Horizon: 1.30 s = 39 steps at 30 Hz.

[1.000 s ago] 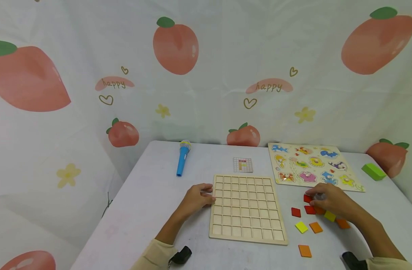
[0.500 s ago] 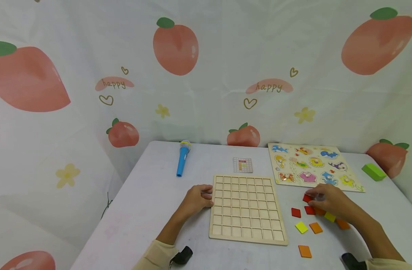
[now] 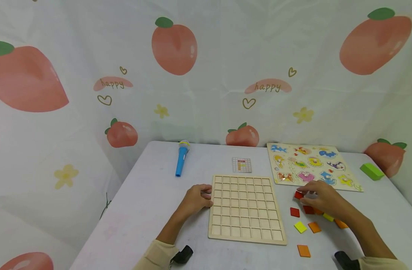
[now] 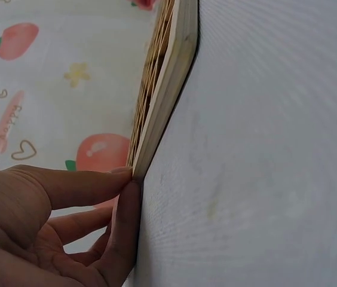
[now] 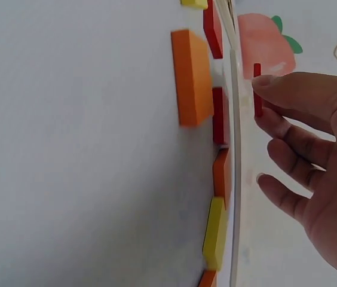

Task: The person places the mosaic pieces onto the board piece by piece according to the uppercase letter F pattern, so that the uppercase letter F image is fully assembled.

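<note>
In the head view, my left hand (image 3: 195,200) is at the left edge of a wooden grid board (image 3: 246,208) that lies flat on the table. Seen from the left wrist, thumb and index finger pinch the board's edge (image 4: 169,89). My right hand (image 3: 324,197) pinches a red square tile (image 5: 257,91) between thumb and index finger, raised off the table in the right wrist view. Beneath and around that hand lie loose tiles: a red tile (image 3: 295,212), a yellow tile (image 3: 300,227), an orange tile (image 3: 303,251) and several more, some partly hidden by the hand.
Behind the grid board lies a small printed pattern card (image 3: 241,165). A blue toy microphone (image 3: 182,159) is at the back left. An animal puzzle board (image 3: 310,165) occupies the back right, with a green block (image 3: 372,171) beside it. A fruit-print curtain (image 3: 206,93) hangs behind the table.
My right hand has lifted slightly and moved left toward the grid board, carrying the red tile. The left hand stays at the board's edge.
</note>
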Tool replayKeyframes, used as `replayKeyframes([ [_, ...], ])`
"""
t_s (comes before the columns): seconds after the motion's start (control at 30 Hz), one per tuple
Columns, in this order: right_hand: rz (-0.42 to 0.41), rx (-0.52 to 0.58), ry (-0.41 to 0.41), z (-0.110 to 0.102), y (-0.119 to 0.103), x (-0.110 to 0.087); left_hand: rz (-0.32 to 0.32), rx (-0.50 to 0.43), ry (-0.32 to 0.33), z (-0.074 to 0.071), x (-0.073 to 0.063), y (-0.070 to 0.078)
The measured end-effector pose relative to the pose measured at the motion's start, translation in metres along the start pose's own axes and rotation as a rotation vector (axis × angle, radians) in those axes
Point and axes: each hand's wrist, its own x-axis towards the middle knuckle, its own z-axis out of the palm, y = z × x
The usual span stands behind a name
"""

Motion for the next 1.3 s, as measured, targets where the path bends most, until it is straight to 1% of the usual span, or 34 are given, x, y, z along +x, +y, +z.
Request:
replayKeyframes([
  [0.4,-0.099,0.041,0.048,0.009,-0.026,0.013,-0.001,-0.001,-0.009,-0.001,-0.001,0.000],
  [0.63,-0.120,0.066,0.049,0.016,-0.040,0.023,0.005,-0.001,-0.012,-0.001,-0.001,0.001],
  [0.8,-0.152,0.072,0.042,0.021,-0.049,0.032,-0.008,0.003,-0.010,0.000,-0.002,0.002],
  [1.3,-0.250,0.094,0.035,0.034,-0.074,0.050,-0.001,0.001,-0.015,-0.001,-0.001,0.001],
])
